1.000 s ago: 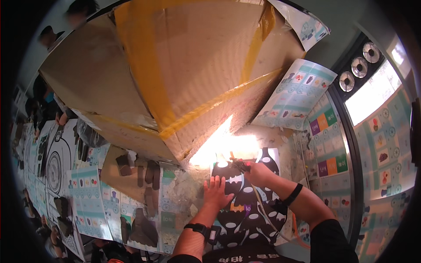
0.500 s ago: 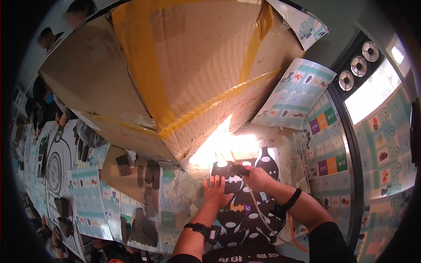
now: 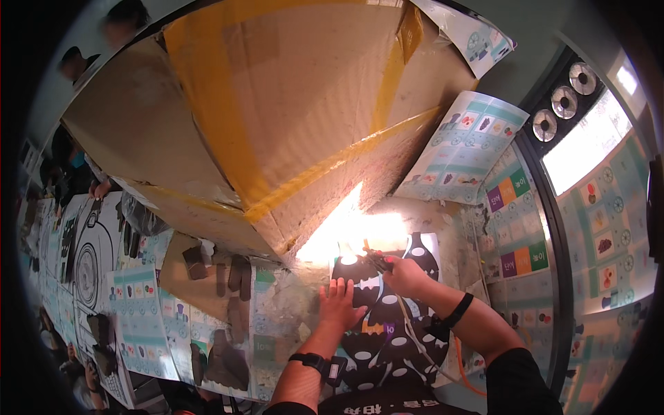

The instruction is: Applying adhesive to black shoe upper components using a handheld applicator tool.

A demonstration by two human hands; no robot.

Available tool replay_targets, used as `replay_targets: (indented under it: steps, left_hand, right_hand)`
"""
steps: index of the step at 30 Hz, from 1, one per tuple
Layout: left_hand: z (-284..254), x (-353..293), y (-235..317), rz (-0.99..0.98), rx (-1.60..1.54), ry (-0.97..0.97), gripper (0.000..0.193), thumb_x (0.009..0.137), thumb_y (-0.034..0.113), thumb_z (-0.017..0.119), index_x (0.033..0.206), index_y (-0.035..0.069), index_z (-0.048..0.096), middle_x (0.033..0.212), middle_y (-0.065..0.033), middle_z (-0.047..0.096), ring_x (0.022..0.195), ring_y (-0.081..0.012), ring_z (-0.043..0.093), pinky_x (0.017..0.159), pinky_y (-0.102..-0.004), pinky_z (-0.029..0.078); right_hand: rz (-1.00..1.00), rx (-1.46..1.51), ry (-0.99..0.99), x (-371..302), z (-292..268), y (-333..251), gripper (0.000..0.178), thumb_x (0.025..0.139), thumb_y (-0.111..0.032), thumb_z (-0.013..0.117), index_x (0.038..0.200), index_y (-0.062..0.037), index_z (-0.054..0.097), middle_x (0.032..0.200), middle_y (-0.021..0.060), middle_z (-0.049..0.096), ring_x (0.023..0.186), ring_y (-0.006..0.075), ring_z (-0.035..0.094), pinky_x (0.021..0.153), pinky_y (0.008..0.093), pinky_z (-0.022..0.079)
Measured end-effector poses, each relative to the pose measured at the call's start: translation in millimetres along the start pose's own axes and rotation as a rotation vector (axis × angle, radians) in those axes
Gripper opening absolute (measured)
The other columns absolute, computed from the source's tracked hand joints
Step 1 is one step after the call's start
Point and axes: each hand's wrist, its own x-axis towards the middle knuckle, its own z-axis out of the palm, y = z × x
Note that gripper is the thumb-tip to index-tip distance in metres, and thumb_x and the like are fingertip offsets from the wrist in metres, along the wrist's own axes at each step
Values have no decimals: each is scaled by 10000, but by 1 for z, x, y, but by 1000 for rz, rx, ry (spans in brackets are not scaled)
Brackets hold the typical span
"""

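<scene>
White lettering runs across the person's dark shirt (image 3: 387, 399) at the near edge of the bench (image 3: 453, 249). Just beyond that edge lie black pieces with white ovals (image 3: 353, 340), overlapping in rows; an orange-and-purple patch (image 3: 389, 329) with a white character shows between them. The left hand (image 3: 337, 304) rests flat on the pieces, fingers slightly spread. The right hand (image 3: 408, 275) has its fingers curled around a dark tool (image 3: 377, 260) with a red part, held over the farther rows; no maker's name can be made out on it. Work on these pieces seems under way; how much is finished and what remains I cannot tell. Toward the bench's left side, grey pieces (image 3: 228, 360) lie near the front edge. Farther back stands a taped cardboard box (image 3: 297, 83), its faint marks unreadable. To the right, printed sheets (image 3: 526, 287) bear purple, orange and green blocks with white lettering.
</scene>
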Motion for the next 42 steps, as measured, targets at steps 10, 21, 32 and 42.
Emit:
replay_targets:
  steps: [10, 21, 32, 42]
  left_hand:
    - [-2, 1, 1, 1, -11, 8, 907, 837, 614, 698, 1520, 79, 434, 1524, -169, 384, 1452, -355, 323, 1183, -609, 224]
    - [-41, 24, 4, -35, -30, -140, 787, 865, 657, 667, 1395, 81, 583, 1455, -155, 452, 1384, -330, 391, 1137, -539, 283]
    - [-9, 53, 83, 323, -12, -391, 932, 873, 574, 705, 1531, 9, 365, 1591, -149, 370, 1528, -315, 265, 1229, -556, 222]
    - [-1, 50, 88, 252, -119, -302, 994, 835, 563, 752, 1525, -32, 355, 1581, -183, 370, 1524, -317, 287, 1241, -532, 214]
  right_hand:
    - [-82, 46, 41, 12, 6, -2, 381, 905, -239, 630, 1216, -21, 651, 939, 252, 726, 949, 428, 696, 875, 474, 549]
    - [93, 258, 253, -11, -33, 86, 307, 934, -285, 634, 1044, 0, 665, 890, 265, 695, 895, 443, 685, 788, 469, 536]
    - [82, 204, 158, -13, -11, 98, 304, 943, -247, 623, 1150, -31, 682, 959, 254, 704, 942, 426, 677, 830, 454, 531]
    - [1, 132, 158, -15, -10, 98, 278, 896, -249, 620, 1036, -17, 677, 909, 275, 698, 929, 480, 661, 842, 529, 543]
